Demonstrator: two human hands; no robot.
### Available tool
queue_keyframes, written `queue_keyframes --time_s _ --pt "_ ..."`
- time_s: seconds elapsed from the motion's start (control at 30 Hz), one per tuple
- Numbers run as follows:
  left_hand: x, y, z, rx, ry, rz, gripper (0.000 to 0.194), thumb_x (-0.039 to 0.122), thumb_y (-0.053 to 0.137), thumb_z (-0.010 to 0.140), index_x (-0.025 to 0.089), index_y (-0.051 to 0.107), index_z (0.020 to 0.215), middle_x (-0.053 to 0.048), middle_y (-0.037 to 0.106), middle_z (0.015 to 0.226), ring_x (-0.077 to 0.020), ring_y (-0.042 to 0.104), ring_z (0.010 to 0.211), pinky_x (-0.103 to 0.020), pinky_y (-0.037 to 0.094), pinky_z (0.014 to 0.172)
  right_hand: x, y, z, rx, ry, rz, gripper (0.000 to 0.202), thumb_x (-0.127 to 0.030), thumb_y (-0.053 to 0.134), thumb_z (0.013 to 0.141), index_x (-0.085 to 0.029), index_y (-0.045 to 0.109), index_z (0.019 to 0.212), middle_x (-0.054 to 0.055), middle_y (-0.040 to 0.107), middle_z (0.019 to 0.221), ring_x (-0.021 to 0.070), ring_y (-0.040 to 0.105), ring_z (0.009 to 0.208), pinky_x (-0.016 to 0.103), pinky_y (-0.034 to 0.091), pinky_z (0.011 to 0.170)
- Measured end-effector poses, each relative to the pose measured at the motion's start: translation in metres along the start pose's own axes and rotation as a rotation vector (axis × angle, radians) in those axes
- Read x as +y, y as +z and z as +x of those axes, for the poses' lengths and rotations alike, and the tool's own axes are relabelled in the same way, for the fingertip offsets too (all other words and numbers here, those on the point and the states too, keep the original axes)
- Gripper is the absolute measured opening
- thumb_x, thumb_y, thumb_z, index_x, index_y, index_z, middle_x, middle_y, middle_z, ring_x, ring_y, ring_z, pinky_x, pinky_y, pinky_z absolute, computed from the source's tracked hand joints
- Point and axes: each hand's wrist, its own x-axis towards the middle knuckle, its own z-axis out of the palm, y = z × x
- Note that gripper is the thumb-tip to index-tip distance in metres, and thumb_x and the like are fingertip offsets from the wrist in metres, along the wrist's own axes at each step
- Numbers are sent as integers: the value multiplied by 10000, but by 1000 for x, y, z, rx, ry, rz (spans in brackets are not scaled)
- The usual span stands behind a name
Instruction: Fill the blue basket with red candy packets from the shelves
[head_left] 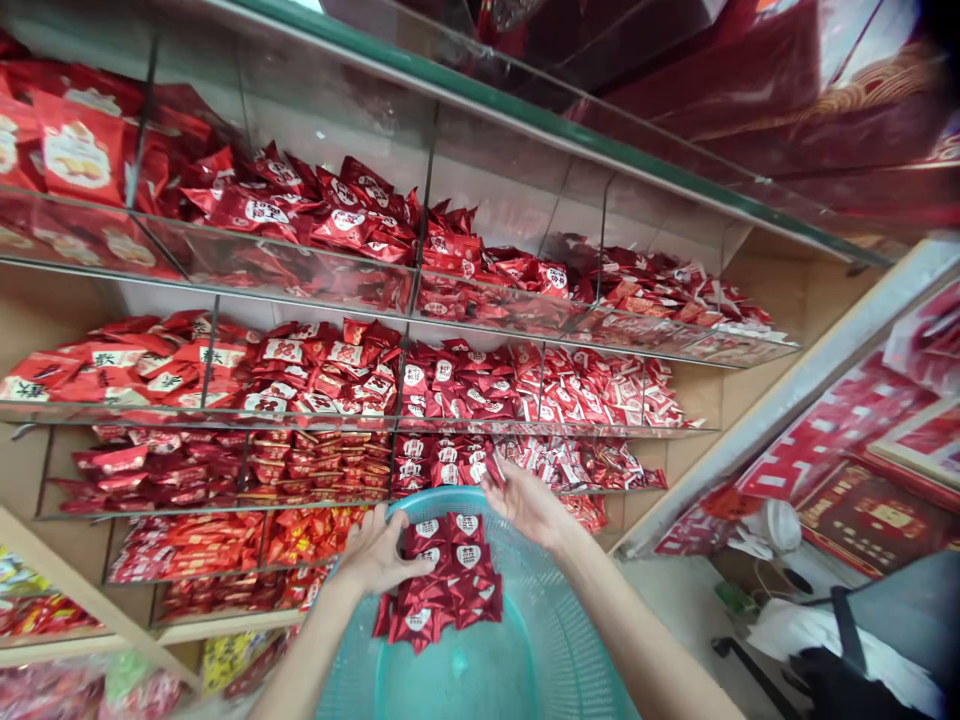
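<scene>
Steadying the dark red packets (446,590) seems to be the left hand's (381,555) part: its thumb is spread apart from the fingers and lies against them at the basket's (480,680) far rim, left of its middle. The right hand (526,505) reaches past that rim toward the shelf (570,431), fingers bunched; whether they pinch a packet I cannot tell. The step in hand looks like handling packets between basket and shelf; the next move calls for clearing the shelf's front edge without disturbing the rows.
</scene>
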Motion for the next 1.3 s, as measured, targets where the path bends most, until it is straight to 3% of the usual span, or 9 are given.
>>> queue_keyframes --time_s 0.13,0.27,0.4,0.57,0.7,0.97,1.13,1.3 --pt "-1 2 1 24 29 4 787 788 419 554 230 516 1100 -104 472 1154 -324 410 1122 -457 330 911 30 -40 -8 72 154 31 50 -193 565 812 -165 548 850 -9 640 727 64 609 568 171 526 574" --pt "-1 3 1 41 33 4 751 796 386 574 238 530 1056 -96 475 1110 -312 434 1088 -454 329 902 40 -59 -13 94 211 12 141 -267 617 783 -166 556 861 -23 622 692 50 579 527 140 497 518" --pt "-3 5 1 61 44 3 719 786 386 587 246 538 1036 -84 475 1070 -296 453 1050 -436 338 884 41 -61 -17 1 196 -101 274 -270 699 704 -189 548 918 -41 620 760 37 567 561 133 462 530" --pt "-5 7 3 84 65 13 700 781 387 598 246 537 1023 -81 470 1061 -292 453 1039 -427 341 868 47 -66 -17 -29 115 -424 527 -308 750 621 -248 490 1076 -23 632 881 97 594 726 185 421 572" --pt "-5 7 3 91 66 13 683 778 389 600 242 545 993 -83 474 1057 -291 457 1030 -409 354 848 47 -76 -12 -49 143 -577 536 -368 735 622 -235 498 1083 -6 621 904 107 577 752 179 378 543" --pt "-8 10 4 101 64 14 672 781 373 610 250 542 986 -77 482 1038 -288 467 1008 -413 356 840 43 -86 -12 -130 206 -760 663 -453 703 638 -255 377 1181 45 568 989 162 582 778 232 471 486" --pt "-9 12 5 108 72 23 663 779 361 622 252 538 984 -71 483 1032 -283 466 1002 -409 353 843 45 -85 -6 -145 162 -824 552 -408 775 537 -201 475 952 -5 564 856 100 549 620 179 430 412" --pt "-8 10 5 108 81 23 659 771 355 635 246 540 989 -72 486 1025 -276 466 1004 -397 354 845 49 -84 0 -186 134 -847 450 -407 748 581 -176 547 910 -16 583 758 79 545 568 166 418 430"
